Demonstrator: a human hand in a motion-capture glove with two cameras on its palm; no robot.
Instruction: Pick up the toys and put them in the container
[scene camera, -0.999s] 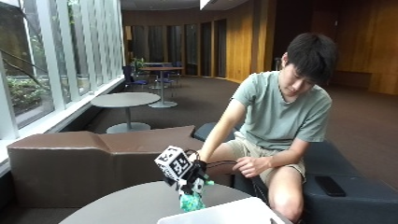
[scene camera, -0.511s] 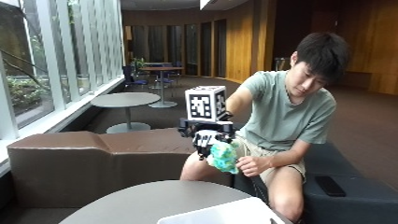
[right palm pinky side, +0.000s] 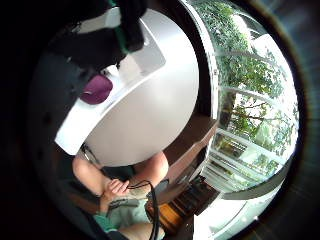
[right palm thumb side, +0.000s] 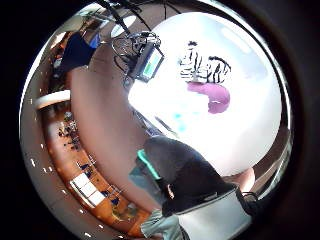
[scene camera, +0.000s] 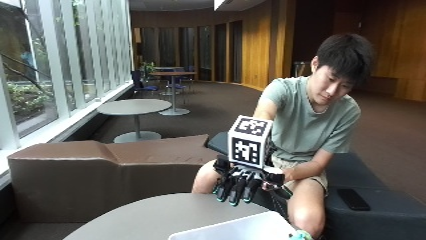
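Lounge, café tables (scene camera: 134, 106), window wall (scene camera: 63, 60)

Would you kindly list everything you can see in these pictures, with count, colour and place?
Container: one, white, on the table.
Purple toy: one, purple, in the container.
Striped toy: one or two, black and white, beside the purple toy.
Table: one, grey, round, before the person.
Bench: one, dark, under the person.
Phone: one, black, on the bench.
Right hand: one, black-gloved, above the table, fingers hanging straight, holding nothing.
Left hand: one, bare, in the lap.
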